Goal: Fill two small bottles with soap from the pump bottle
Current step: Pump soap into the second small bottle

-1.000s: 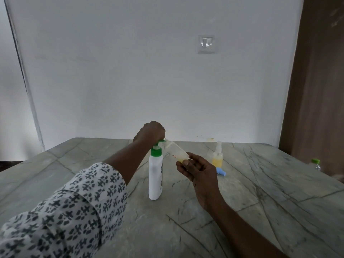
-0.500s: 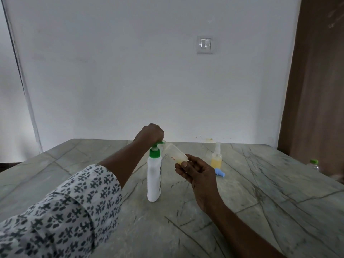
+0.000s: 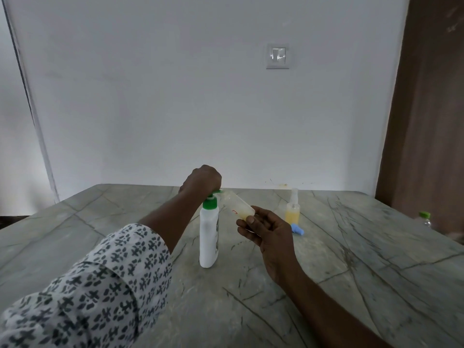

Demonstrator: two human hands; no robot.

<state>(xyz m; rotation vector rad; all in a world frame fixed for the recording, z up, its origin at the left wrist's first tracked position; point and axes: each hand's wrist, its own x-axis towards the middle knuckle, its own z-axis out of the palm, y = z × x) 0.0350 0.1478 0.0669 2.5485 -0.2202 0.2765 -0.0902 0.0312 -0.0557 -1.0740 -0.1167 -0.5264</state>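
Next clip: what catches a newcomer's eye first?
The white pump bottle with the green top, at centre, the left hand on its pump. Beside it the right hand holds a tilted small bottle at the spout, some yellowish soap inside. Farther right stands a second small bottle, partly yellow.

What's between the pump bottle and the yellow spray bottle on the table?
Head view: the right hand holding a tilted small bottle, mouth at the pump bottle's spout. The yellow spray bottle stands beyond.

Left arm is extended forward, left hand (image 3: 202, 179) curled, knuckles up; right hand (image 3: 270, 229) is held raised, thumb and fingers pinched.
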